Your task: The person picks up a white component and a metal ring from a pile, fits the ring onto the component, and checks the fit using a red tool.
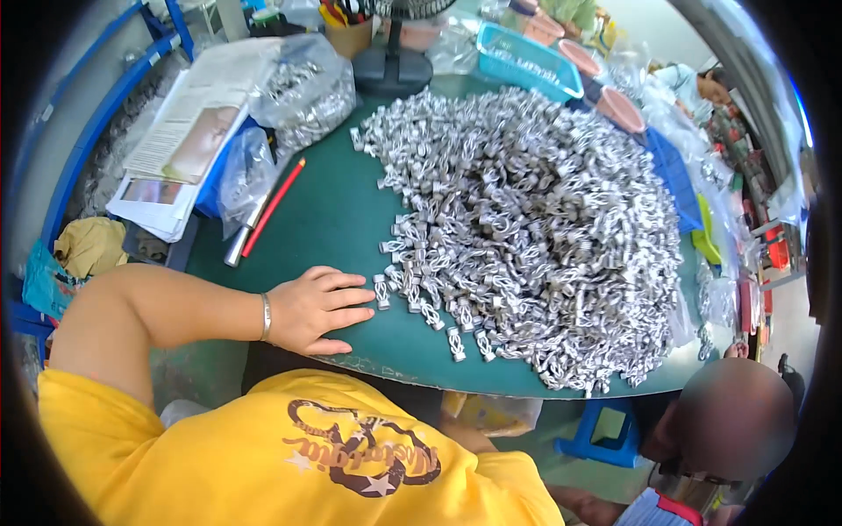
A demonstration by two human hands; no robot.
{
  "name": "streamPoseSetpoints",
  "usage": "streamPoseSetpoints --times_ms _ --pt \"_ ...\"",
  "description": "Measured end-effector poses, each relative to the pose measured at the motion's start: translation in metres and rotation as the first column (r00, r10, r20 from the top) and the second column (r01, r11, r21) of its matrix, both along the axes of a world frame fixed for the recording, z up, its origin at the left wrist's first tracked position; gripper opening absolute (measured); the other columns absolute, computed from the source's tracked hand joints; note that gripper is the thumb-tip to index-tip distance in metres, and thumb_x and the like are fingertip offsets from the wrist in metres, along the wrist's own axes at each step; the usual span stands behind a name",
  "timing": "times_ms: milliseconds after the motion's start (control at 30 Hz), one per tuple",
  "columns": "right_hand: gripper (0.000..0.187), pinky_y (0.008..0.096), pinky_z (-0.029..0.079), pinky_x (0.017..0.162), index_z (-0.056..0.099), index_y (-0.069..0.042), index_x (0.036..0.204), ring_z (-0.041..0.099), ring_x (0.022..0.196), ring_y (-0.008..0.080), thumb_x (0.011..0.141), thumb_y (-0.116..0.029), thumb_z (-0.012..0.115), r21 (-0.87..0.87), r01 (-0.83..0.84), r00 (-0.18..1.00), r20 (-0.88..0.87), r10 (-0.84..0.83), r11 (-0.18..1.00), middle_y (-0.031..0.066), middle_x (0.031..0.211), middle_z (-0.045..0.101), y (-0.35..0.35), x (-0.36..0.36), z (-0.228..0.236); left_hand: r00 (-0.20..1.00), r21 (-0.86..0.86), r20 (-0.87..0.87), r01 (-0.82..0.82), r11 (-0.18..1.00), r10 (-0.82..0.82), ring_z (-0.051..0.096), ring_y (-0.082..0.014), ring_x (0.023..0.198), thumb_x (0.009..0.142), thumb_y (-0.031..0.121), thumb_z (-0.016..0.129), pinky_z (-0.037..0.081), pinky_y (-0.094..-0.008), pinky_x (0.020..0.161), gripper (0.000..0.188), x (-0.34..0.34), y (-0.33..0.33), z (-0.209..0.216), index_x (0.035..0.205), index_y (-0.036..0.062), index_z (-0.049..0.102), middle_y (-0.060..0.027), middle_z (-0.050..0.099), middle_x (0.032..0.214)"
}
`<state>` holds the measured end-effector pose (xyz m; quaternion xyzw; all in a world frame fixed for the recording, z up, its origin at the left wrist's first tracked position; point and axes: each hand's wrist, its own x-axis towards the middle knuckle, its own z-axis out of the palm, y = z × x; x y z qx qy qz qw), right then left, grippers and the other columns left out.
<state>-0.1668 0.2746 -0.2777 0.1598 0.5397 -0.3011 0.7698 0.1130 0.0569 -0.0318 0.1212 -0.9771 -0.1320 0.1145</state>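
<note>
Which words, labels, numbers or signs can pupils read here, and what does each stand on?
Yellow cloth shirt: large brown stylised lettering, not copied out here.
White printed paper sheets, upper left: lines of print too small to read.
Small silver-grey looped pieces, heaped: no lettering discernible.

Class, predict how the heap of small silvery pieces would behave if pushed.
The heap would probably shift unevenly, since its loops look apt to snag. Loose pieces at its near edge, lying unstacked, should slide more freely.

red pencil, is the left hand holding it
No, the red pencil lies on the green table, apart from the left hand, whose fingers are spread.
</note>
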Motion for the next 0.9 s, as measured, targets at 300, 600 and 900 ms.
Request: streamPoseSetpoints --times_ms 300,600,900 --pt "0.045 0.0312 0.048 0.08 0.053 -0.002 0.12 0.06 0.089 0.0184 0.091 -0.035 0.052 -0.225 -0.97 0.219 -0.658 0.72 0.089 0.0095 0.105 0.063 0.002 -0.037 0.165 0.999 -0.056 -0.032 -0.027 0.998 0.026 0.044 -0.0289 0.119 0.079 0.035 0.065 0.034 -0.043 0.096 0.047 -0.001 0.009 -0.003 0.117 0.0097 0.055 -0.0104 0.049 0.125" --pt "0.02 0.0393 0.047 0.067 0.058 -0.004 0.095 0.054 0.08 0.032 0.077 -0.009 0.064 0.128 -0.99 -0.127 -0.706 -0.697 0.051 0.0138 0.092 0.054 -0.153 0.007 0.314 0.996 -0.007 -0.047 -0.073 0.997 0.072 0.045 -0.027 0.118 0.081 0.037 0.062 0.033 -0.0414 0.096 0.045 0.005 0.01 -0.005 0.115 0.0096 0.056 -0.0093 0.051 0.124" --pt "0.015 0.0385 0.048 0.068 0.06 -0.002 0.076 0.055 0.083 0.0304 0.07 -0.011 0.07 0.347 -0.872 -0.49 -0.633 -0.6 0.345 0.0104 0.085 0.053 -0.2 -0.009 0.288 0.993 0.067 -0.068 -0.096 0.993 0.101 0.045 -0.0253 0.117 0.079 0.038 0.063 0.034 -0.0398 0.096 0.045 0.001 0.005 -0.007 0.115 0.0111 0.056 -0.0082 0.051 0.123"
